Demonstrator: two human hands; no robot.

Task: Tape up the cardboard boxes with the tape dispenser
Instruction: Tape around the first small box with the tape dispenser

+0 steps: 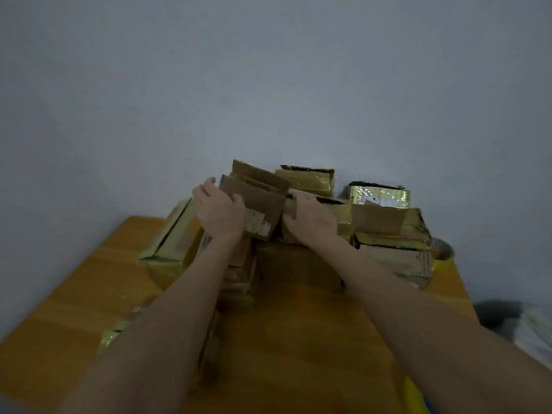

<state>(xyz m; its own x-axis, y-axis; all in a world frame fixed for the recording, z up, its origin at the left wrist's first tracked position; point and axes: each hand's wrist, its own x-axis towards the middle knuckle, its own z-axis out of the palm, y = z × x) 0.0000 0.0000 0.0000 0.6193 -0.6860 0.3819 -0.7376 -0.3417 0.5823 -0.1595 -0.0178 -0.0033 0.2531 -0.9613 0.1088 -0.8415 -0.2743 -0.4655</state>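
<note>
Nearest the wearer, at the lower right edge, lies a yellow-and-blue object (415, 392), too blurred to identify. The orange-brown wooden table (298, 339) carries the work. Short of the grip and partly under the left forearm (179, 309) lies a flat, glossy tape-covered cardboard piece (110, 336).

Directly below both hands stands a large plain brown cardboard box (298, 264), with thinner cartons stacked against its left side.

The left hand (219, 210) grips a small brown cardboard box (260, 201) with raised flaps. Its fingers curl round the box's left end and the thumb lies on the front face. The box is tilted and sits above the large box. The right hand (312, 219) is clamped on the left end of a tape-wrapped tan box (343, 216) just right of the small box, fingers hooked over its top edge.

Left of the grip, a long yellow-taped carton (167, 243) lies tilted. Right of the grip sits a torn shiny-taped carton (397, 258), and just beyond it a roll of yellowish tape (443, 252). Whether the roll sits in a dispenser cannot be told.

Beyond the grip, two glossy gold-taped boxes (307, 179) (379, 195) stand against the grey-blue wall (268, 85).
</note>
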